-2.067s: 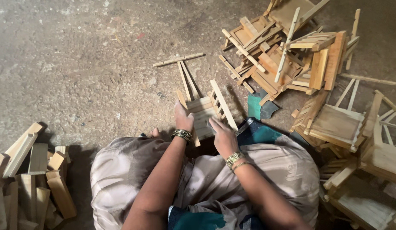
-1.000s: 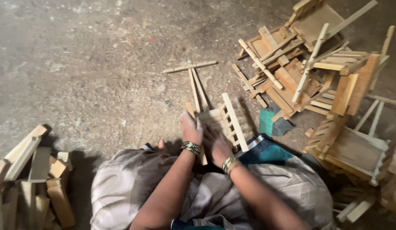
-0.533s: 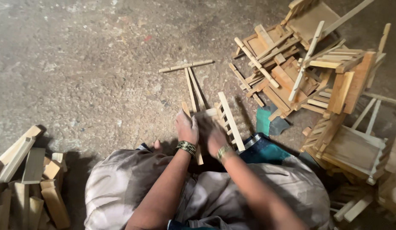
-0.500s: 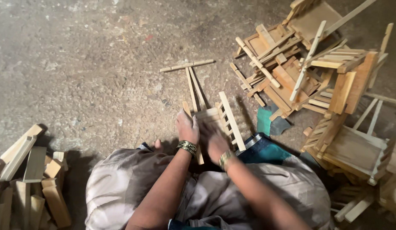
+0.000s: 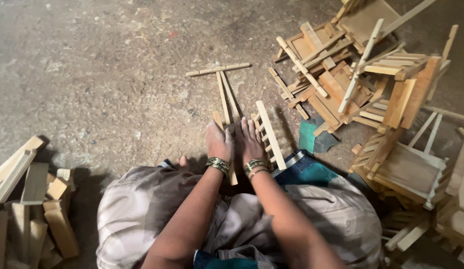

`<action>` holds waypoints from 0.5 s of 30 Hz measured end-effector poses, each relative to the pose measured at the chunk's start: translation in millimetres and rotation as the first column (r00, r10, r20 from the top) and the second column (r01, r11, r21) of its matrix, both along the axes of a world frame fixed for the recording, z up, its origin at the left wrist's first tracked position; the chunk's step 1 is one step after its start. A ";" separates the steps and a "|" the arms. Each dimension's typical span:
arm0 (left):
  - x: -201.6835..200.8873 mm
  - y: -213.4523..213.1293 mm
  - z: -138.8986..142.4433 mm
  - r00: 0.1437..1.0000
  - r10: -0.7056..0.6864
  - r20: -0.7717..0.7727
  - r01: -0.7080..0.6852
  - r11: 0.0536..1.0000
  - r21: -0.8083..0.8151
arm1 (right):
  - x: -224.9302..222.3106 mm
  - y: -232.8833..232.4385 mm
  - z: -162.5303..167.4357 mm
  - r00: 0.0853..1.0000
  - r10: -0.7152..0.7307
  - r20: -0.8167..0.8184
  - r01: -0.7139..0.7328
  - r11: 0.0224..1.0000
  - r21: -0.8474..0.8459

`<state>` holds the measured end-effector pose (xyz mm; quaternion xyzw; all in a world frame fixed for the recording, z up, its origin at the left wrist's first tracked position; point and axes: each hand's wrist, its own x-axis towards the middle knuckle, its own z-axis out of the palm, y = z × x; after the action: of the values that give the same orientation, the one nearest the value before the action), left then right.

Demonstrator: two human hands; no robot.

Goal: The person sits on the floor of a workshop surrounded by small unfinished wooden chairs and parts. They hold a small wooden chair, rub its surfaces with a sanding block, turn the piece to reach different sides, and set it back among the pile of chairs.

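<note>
Wooden slatted frame [image 5: 266,133] | half hidden under both hands [image 5: 235,142] | grip unclear

I see most free room in the upper left of the frame: bare floor [image 5: 107,65] stretches from the top edge down to my knees, with nothing on it. Straight ahead of my left hand [image 5: 219,144] and right hand [image 5: 249,142], a few loose sticks [image 5: 219,70] lie in a T shape, a low obstacle at upper centre. The ladder frame [image 5: 267,132] lies just right of the right hand, blocking a sideways pass there. Beyond it the scrap pile [image 5: 351,79] fills the upper right, and more frames [image 5: 411,169] crowd the right edge. The blocks [image 5: 32,199] close off the lower left corner.
</note>
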<state>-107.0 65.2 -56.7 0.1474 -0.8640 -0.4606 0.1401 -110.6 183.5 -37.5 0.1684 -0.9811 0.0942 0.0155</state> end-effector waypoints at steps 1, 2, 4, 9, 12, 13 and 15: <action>-0.3 0.1 0.0 0.999 0.000 -0.055 -0.003 0.999 -0.040 | 7.8 2.3 4.9 1.000 0.019 -0.001 -0.019 0.993 0.117; -1.1 -0.4 -0.2 0.993 -0.006 -0.115 -0.003 0.997 -0.083 | 20.9 5.6 10.9 0.999 0.034 -0.007 -0.031 0.973 0.230; -1.6 -0.3 -1.1 0.995 -0.006 -0.096 0.002 0.999 -0.042 | 54.5 14.4 23.7 0.995 0.049 0.088 -0.066 0.975 0.212; 1.1 1.3 -3.9 0.997 -0.015 -0.082 0.014 1.000 -0.010 | 113.8 37.5 40.2 0.973 0.150 0.175 -0.144 0.989 -0.047; 2.9 -0.6 -5.7 0.997 -0.030 -0.077 0.031 0.999 0.008 | 106.3 46.3 36.7 0.970 0.179 0.165 -0.161 0.980 -0.118; 2.4 -1.9 -6.4 0.992 -0.034 -0.121 0.034 0.999 -0.004 | 97.8 51.3 35.7 0.964 0.205 0.167 -0.175 0.968 -0.177; 1.8 -3.3 -8.3 0.991 -0.041 -0.123 0.041 0.999 -0.006 | 86.3 62.0 35.4 0.956 0.198 0.215 -0.129 0.947 -0.296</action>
<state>-105.1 61.9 -65.0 0.1007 -0.8572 -0.4703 0.1841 -24.3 245.5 -2.2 0.2332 -0.9350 0.2519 -0.0888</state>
